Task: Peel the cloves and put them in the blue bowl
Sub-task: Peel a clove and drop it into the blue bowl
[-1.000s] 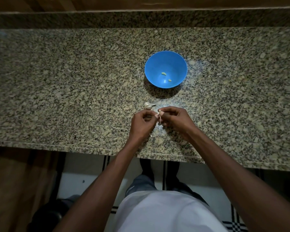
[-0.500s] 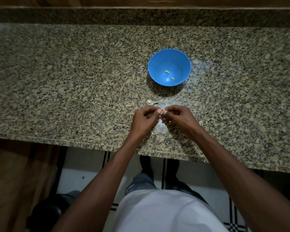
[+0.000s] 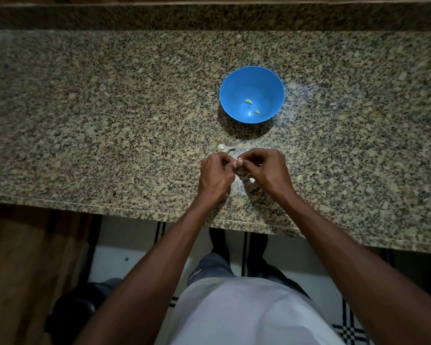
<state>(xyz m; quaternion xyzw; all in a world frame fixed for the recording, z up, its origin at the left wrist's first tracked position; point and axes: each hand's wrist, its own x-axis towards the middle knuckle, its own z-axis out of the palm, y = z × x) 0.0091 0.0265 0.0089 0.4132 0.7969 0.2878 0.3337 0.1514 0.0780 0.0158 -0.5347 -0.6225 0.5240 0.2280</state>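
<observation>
The blue bowl (image 3: 251, 94) stands on the granite counter (image 3: 110, 120) and holds two peeled cloves (image 3: 248, 101). Nearer to me, my left hand (image 3: 215, 174) and my right hand (image 3: 265, 170) meet with curled fingers over the counter. Between their fingertips they pinch a small garlic clove (image 3: 239, 159), mostly hidden by the fingers. A pale garlic piece with a stem (image 3: 224, 148) lies on the counter just beyond my hands, between them and the bowl.
The counter's front edge (image 3: 159, 214) runs just under my wrists. A raised granite ledge (image 3: 209, 16) lines the back. Small pale skin scraps (image 3: 251, 180) lie under my right hand. Below the edge are floor tiles and my legs.
Both hands stay together over the same spot; the fingers have shifted slightly on the clove. The hanging strip of skin seen a second ago is no longer visible.
</observation>
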